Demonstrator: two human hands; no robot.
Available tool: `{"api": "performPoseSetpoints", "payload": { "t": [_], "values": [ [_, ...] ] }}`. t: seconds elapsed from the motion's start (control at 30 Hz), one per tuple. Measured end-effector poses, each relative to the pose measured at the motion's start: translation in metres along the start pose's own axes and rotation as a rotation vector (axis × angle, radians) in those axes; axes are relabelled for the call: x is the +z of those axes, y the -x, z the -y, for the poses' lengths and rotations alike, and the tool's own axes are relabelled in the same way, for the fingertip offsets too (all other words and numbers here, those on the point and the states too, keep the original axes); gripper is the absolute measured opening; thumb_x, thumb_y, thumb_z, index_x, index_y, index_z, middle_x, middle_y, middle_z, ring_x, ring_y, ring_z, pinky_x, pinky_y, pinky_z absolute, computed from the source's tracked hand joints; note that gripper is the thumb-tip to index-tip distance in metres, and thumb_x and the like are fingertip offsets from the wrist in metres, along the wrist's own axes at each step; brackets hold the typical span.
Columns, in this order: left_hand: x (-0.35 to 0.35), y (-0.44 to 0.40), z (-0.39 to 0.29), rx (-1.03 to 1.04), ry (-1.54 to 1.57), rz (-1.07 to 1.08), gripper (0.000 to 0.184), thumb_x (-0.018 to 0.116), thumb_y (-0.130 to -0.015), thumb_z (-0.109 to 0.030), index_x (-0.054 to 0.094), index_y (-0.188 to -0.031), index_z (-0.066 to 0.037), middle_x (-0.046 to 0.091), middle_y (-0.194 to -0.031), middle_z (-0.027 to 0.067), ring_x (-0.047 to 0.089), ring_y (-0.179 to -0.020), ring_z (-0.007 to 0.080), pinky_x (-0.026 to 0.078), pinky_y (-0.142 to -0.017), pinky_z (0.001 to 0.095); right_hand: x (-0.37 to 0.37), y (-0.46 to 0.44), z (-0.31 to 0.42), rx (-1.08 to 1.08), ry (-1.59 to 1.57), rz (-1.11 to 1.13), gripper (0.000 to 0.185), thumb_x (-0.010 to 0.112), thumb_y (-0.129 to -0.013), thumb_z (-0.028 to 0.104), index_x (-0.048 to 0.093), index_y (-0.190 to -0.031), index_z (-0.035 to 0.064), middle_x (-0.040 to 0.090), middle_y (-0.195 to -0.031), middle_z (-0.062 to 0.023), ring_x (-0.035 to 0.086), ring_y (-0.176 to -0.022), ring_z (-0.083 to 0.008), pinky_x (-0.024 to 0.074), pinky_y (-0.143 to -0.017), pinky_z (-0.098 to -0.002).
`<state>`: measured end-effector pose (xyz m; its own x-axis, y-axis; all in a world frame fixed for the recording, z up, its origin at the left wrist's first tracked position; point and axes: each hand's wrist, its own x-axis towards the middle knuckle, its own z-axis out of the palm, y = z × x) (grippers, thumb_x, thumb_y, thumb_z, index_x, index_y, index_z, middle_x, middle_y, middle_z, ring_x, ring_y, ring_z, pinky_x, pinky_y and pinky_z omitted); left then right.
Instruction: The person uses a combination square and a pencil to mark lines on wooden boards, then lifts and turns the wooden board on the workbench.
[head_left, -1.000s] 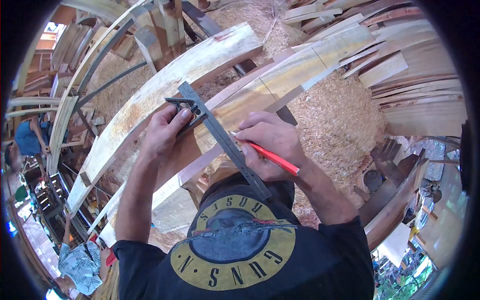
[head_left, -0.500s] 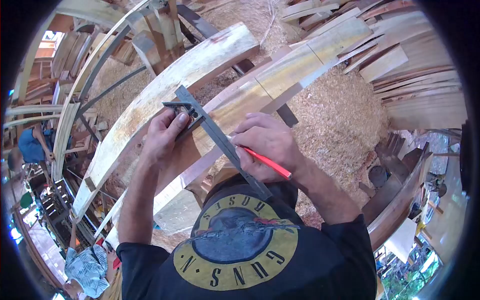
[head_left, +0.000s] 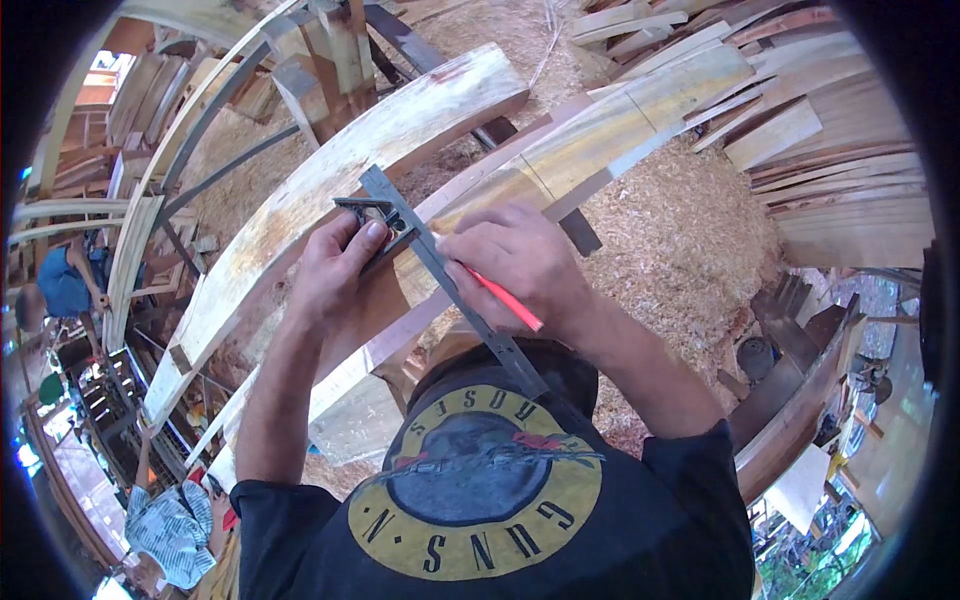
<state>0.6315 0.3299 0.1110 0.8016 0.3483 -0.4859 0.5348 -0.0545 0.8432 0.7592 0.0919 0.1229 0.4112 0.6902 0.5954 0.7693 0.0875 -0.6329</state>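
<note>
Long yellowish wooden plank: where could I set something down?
The plank is bare between its two dark cross lines, as is the far end of the pale curved wooden beam. Crowded: around the grey metal square, left hand, right hand and red pencil.

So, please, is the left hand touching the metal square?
Touching. The head view shows the left hand gripping the metal square by its head, with the thumb against it.

the square is dull metal (slightly scuffed), the marked board smooth wood, the shirt matt cloth.
</note>
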Motion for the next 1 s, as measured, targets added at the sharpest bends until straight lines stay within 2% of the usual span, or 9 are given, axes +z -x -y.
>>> {"api": "performPoseSetpoints", "payload": {
  "t": [0.23, 0.33, 0.43, 0.53, 0.63, 0.73, 0.83, 1.0],
  "values": [
    [0.003, 0.004, -0.008, 0.046, 0.036, 0.043, 0.03, 0.067, -0.103, -0.032, 0.068, -0.109, -0.003, 0.068, -0.097, -0.0025, 0.057, -0.09, 0.004, 0.046, -0.08, 0.0222, -0.018, 0.007, 0.013, -0.016, -0.022, 0.13, 0.024, 0.076, -0.074, 0.002, 0.068, -0.097, 0.0026, 0.068, -0.085, -0.0094, 0.069, -0.084, -0.03, 0.054, -0.076, -0.0419],
    [0.003, 0.002, -0.008, 0.011, 0.015, 0.018, 0.031, 0.068, -0.102, -0.031, 0.07, -0.111, -0.001, 0.068, -0.097, -0.0023, 0.056, -0.088, 0.0052, 0.046, -0.079, 0.0238, -0.004, -0.006, 0.007, -0.026, 0.103, 0.105, 0.022, 0.076, -0.075, 0.002, 0.068, -0.095, 0.0022, 0.068, -0.085, -0.0092, 0.068, -0.085, -0.0299, 0.0531, -0.077, -0.042],
    [0.005, 0.004, -0.01, 0.004, 0.059, 0.023, 0.03, 0.067, -0.103, -0.031, 0.07, -0.11, -0.002, 0.067, -0.093, -0.0032, 0.054, -0.085, 0.005, 0.046, -0.077, 0.0239, -0.006, -0.003, 0.008, -0.063, 0.093, 0.119, 0.023, 0.075, -0.076, 0.003, 0.068, -0.097, 0.0022, 0.068, -0.086, -0.0096, 0.068, -0.086, -0.0305, 0.0527, -0.077, -0.042],
    [-0.002, -0.002, 0.003, 0.006, -0.013, 0.031, 0.031, 0.068, -0.103, -0.032, 0.069, -0.11, -0.002, 0.069, -0.097, -0.002, 0.058, -0.09, 0.0048, 0.046, -0.081, 0.0224, -0.021, 0.006, 0.019, -0.004, -0.009, 0.216, 0.024, 0.074, -0.077, 0.002, 0.067, -0.1, 0.0018, 0.068, -0.086, -0.0099, 0.068, -0.088, -0.0311, 0.0516, -0.078, -0.0431],
    [0.001, -0.005, 0.007, 0.02, 0.11, 0.03, 0.029, 0.067, -0.103, -0.03, 0.069, -0.11, -0.002, 0.069, -0.097, -0.0017, 0.059, -0.091, 0.0052, 0.047, -0.082, 0.023, -0.004, -0.003, 0.009, -0.027, 0.138, 0.139, 0.025, 0.074, -0.077, 0.002, 0.067, -0.101, 0.0017, 0.068, -0.086, -0.0104, 0.068, -0.086, -0.0314, 0.0527, -0.076, -0.0431],
    [-0.001, -0.006, 0.009, 0.021, 0.08, 0.045, 0.028, 0.066, -0.103, -0.028, 0.068, -0.111, -0.002, 0.069, -0.098, -0.0012, 0.06, -0.091, 0.0052, 0.048, -0.083, 0.0238, -0.007, -0.008, 0.012, -0.034, 0.094, 0.137, 0.024, 0.074, -0.077, 0.002, 0.067, -0.101, 0.0015, 0.068, -0.087, -0.0108, 0.068, -0.086, -0.0317, 0.053, -0.076, -0.0433],
    [0.001, -0.002, 0.0, 0.024, 0.034, 0.043, 0.029, 0.066, -0.103, -0.029, 0.068, -0.111, -0.002, 0.069, -0.098, -0.0011, 0.059, -0.091, 0.0051, 0.048, -0.082, 0.0239, -0.024, 0.005, 0.021, 0.001, 0.009, 0.236, 0.024, 0.073, -0.079, 0.002, 0.067, -0.103, 0.0013, 0.068, -0.087, -0.011, 0.068, -0.086, -0.0322, 0.0533, -0.076, -0.0428],
    [0.003, 0.001, -0.005, 0.025, 0.028, 0.024, 0.028, 0.066, -0.103, -0.031, 0.069, -0.107, -0.003, 0.068, -0.095, -0.0023, 0.057, -0.087, 0.0046, 0.047, -0.079, 0.0232, -0.007, -0.008, 0.011, -0.039, 0.109, 0.146, 0.025, 0.074, -0.078, 0.002, 0.067, -0.102, 0.0012, 0.068, -0.085, -0.0105, 0.068, -0.084, -0.0324, 0.0542, -0.075, -0.0422]
  ]
}}
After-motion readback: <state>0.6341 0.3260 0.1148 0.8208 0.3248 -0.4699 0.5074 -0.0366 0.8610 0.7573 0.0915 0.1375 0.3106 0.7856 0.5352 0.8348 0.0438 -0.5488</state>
